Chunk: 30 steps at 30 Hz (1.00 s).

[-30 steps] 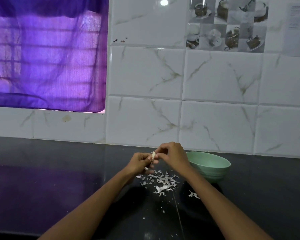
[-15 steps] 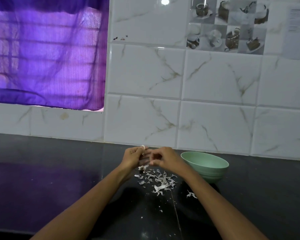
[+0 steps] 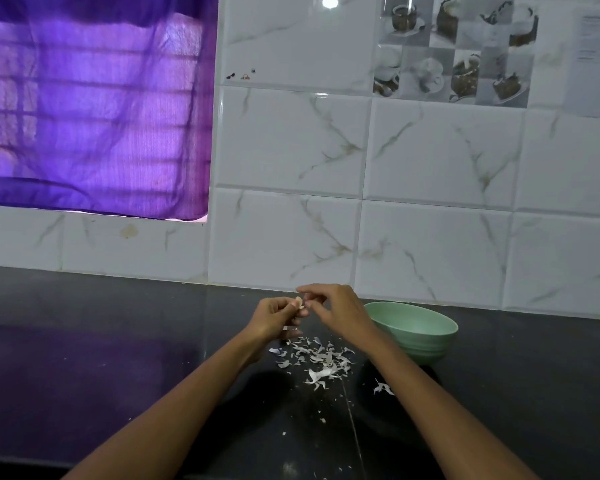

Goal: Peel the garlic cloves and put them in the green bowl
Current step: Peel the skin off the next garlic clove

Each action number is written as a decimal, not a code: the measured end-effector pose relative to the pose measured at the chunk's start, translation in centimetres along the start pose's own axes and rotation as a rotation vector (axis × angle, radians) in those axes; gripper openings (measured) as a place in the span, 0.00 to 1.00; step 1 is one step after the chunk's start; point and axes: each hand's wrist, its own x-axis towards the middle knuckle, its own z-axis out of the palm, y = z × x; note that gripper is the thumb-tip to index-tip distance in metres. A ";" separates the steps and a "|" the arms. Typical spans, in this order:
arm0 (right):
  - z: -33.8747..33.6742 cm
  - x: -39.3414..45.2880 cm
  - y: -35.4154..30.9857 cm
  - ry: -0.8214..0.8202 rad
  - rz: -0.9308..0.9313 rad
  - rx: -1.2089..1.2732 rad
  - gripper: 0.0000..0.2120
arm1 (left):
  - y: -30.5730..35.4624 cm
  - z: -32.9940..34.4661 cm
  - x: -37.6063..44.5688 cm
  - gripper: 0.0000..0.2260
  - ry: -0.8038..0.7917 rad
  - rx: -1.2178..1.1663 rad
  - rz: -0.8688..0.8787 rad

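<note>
Both hands have closed back together above the desk's far edge, left hand (image 3: 274, 318) pinching the garlic clove (image 3: 299, 301), right hand (image 3: 333, 306) fingers picking its skin, green bowl (image 3: 417, 328) beside them, so peeling continues.

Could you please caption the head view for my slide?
Both hands peel a garlic clove above scattered skins, beside a green bowl.
</note>
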 end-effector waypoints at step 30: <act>-0.4 -0.3 0.4 0.007 0.083 -0.076 0.03 | -0.6 -0.2 -0.2 0.08 -0.115 0.111 0.023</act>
